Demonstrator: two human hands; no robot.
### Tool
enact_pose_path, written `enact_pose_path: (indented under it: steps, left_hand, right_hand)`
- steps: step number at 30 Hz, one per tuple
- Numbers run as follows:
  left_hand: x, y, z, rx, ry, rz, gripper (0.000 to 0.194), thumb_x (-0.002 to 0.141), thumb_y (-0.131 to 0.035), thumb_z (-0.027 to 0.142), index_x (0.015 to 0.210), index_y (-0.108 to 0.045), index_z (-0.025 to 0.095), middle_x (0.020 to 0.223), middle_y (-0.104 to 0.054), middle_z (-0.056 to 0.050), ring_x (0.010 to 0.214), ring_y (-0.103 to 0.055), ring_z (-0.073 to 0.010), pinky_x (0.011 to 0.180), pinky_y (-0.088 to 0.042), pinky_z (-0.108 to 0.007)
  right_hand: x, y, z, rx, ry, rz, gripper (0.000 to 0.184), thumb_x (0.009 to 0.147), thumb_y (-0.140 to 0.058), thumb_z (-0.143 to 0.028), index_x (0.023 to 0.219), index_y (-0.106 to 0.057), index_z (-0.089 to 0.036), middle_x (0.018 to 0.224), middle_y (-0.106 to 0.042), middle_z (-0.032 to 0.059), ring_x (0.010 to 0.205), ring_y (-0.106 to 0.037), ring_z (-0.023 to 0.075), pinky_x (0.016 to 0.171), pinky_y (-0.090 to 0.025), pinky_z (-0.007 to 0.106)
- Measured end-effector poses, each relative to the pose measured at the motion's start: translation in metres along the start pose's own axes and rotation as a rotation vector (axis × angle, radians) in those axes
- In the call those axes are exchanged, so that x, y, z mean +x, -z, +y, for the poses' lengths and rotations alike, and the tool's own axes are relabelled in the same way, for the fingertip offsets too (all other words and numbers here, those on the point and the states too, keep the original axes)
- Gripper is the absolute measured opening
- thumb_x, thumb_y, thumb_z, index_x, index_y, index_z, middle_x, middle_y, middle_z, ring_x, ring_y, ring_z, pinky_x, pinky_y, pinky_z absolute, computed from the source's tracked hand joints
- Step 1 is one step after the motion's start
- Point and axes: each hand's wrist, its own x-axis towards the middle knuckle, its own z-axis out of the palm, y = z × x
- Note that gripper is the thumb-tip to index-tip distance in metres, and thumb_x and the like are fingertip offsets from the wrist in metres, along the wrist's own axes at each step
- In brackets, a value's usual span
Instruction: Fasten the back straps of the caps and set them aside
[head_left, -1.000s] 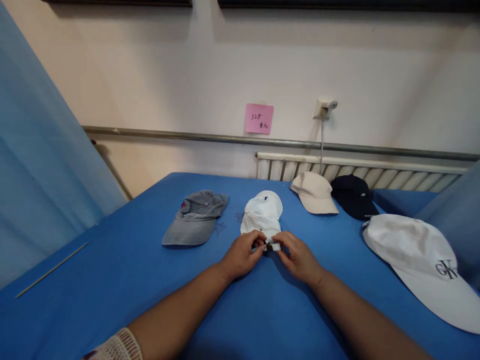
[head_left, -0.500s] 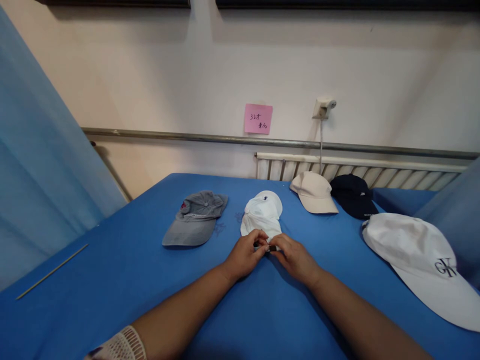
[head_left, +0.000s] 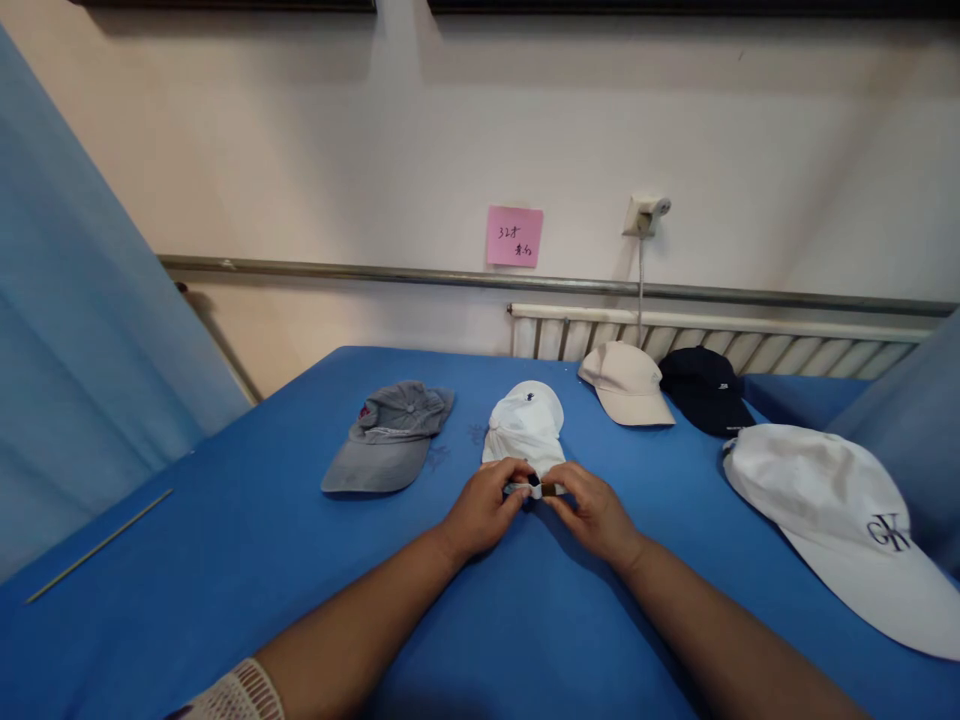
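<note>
A small white cap (head_left: pixel 525 425) lies in the middle of the blue table (head_left: pixel 225 560), its back strap toward me. My left hand (head_left: pixel 480 508) pinches the left end of that strap (head_left: pixel 536 489). My right hand (head_left: pixel 592 512) pinches the right end, where a small dark buckle shows between the fingertips. Both hands rest on the cloth, fingers closed on the strap.
A grey cap (head_left: pixel 390 440) lies left of the white one. A beige cap (head_left: pixel 626 385) and a dark navy cap (head_left: pixel 705 392) sit at the back, and a large white cap (head_left: pixel 832 520) with a logo at right. A thin stick (head_left: pixel 97 545) lies far left. Blue curtain (head_left: pixel 75 330) hangs at left.
My hands have drawn closer together on the strap. The white strap end that stuck out between them a second ago is now mostly covered by my fingers.
</note>
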Motion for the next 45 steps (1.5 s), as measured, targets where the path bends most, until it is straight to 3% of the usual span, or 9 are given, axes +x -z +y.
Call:
enact_pose_path:
  steps: [23,30,37,45]
  left_hand:
    - [0.002,-0.010,0.002,-0.083,0.055,0.047,0.012,0.082,-0.057,0.023,0.092,-0.061,0.018,0.089,-0.068,-0.002,0.083,-0.062,-0.0162,0.078,-0.047,-0.027]
    - [0.001,-0.012,0.005,-0.095,0.019,0.033,0.015,0.084,-0.056,0.022,0.097,-0.060,0.019,0.095,-0.068,-0.002,0.089,-0.063,-0.0166,0.083,-0.046,-0.028]
    - [-0.002,-0.001,-0.002,0.062,-0.035,0.042,0.025,0.083,-0.057,0.021,0.107,-0.061,0.021,0.104,-0.068,-0.003,0.098,-0.060,-0.0203,0.091,-0.041,-0.034]
    - [0.002,-0.006,-0.004,-0.012,-0.003,0.052,0.018,0.082,-0.058,0.022,0.099,-0.063,0.020,0.096,-0.068,-0.003,0.091,-0.061,-0.0190,0.086,-0.044,-0.032]
  right_hand:
    - [0.001,-0.001,0.001,-0.096,0.056,0.029,0.017,0.088,-0.056,-0.017,0.103,-0.058,-0.023,0.104,-0.063,0.0071,0.101,-0.058,0.0224,0.088,-0.043,0.039]
    - [0.002,-0.004,-0.001,-0.122,0.088,0.053,0.018,0.087,-0.058,-0.016,0.103,-0.059,-0.023,0.105,-0.063,0.0068,0.101,-0.058,0.0220,0.087,-0.043,0.039]
    - [-0.001,-0.003,0.006,-0.137,0.053,0.072,0.016,0.088,-0.058,-0.019,0.103,-0.059,-0.022,0.105,-0.063,0.0072,0.101,-0.058,0.0229,0.088,-0.043,0.039]
    - [0.000,-0.003,0.002,-0.121,0.051,0.062,0.017,0.087,-0.059,-0.017,0.102,-0.059,-0.022,0.105,-0.063,0.0065,0.099,-0.058,0.0216,0.087,-0.043,0.037]
